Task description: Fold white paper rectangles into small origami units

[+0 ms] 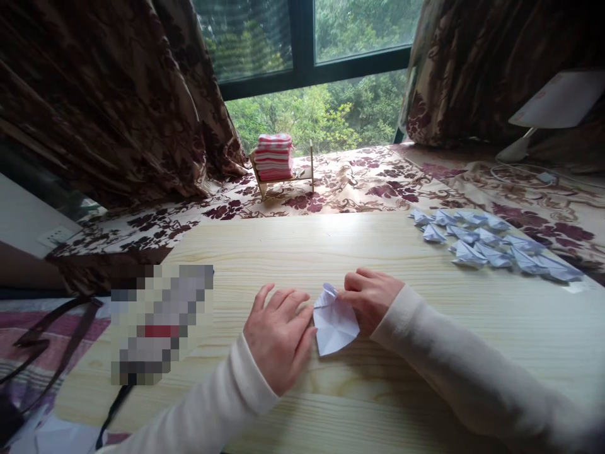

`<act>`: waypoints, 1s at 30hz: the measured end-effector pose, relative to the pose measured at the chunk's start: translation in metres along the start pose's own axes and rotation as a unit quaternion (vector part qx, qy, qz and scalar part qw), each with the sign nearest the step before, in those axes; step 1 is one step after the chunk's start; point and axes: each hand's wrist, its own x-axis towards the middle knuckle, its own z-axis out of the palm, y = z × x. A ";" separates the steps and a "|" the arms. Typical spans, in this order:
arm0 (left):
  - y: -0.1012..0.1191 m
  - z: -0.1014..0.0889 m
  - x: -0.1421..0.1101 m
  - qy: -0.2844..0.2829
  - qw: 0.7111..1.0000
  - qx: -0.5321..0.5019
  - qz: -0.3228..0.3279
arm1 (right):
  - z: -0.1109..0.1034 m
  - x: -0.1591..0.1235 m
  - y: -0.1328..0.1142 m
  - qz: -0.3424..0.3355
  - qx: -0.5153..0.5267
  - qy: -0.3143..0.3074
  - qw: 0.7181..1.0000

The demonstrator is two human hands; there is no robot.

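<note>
A small sheet of white paper [336, 328] lies on the light wooden table, creased, with its far corner curled up. My right hand [373, 297] has its fingers bent in and pinches the paper near that raised corner. On the other side, my left hand [282, 337] rests with its fingers stretched and apart. Its thumb and forefinger tips touch the paper's left edge. Several folded white paper pieces [491, 243] stand in rows at the table's far right.
The wooden table [265, 249] borders a flower-patterned cloth ledge [359, 183]. A small wooden stand holds a stack of pink striped cloths [275, 156]. At left lies a blurred-out item [163, 328] with a dark strap. A white lamp [558, 101] stands at far right.
</note>
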 end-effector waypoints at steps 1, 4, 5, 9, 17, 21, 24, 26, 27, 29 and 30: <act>0.004 -0.001 -0.001 0.005 1.000 -0.011 0.005 | 0.002 0.000 0.000 0.003 0.013 0.009 1.000; 0.017 0.003 0.001 -0.013 0.999 -0.028 0.010 | 0.004 -0.002 0.003 0.009 0.080 0.013 0.997; 0.020 0.006 0.002 -0.022 0.999 -0.028 0.004 | 0.003 -0.003 0.005 0.006 0.108 0.006 0.994; 0.024 0.014 0.008 -0.037 0.999 -0.027 -0.022 | -0.005 -0.007 0.014 -0.009 0.183 -0.018 0.983; 0.027 0.018 0.008 -0.028 0.998 -0.041 -0.045 | -0.007 -0.010 0.018 -0.017 0.193 -0.023 0.981; 0.024 0.021 0.003 0.016 0.998 -0.054 -0.034 | -0.007 -0.010 0.018 -0.024 0.180 -0.014 0.983; 0.021 0.022 0.002 0.035 0.997 -0.068 -0.031 | -0.008 -0.009 0.014 -0.039 0.167 -0.006 0.985; 0.020 0.023 0.001 0.036 0.996 -0.077 -0.031 | -0.008 -0.007 0.011 -0.049 0.156 0.000 0.987; 0.020 0.023 0.001 0.036 0.996 -0.079 -0.031 | -0.008 -0.007 0.010 -0.053 0.151 0.003 0.987; 0.019 0.023 0.001 0.038 0.996 -0.078 -0.027 | -0.008 -0.005 0.007 -0.058 0.144 0.009 0.988; 0.018 0.023 0.000 0.038 0.996 -0.076 -0.021 | -0.008 -0.005 0.007 -0.059 0.142 0.012 0.988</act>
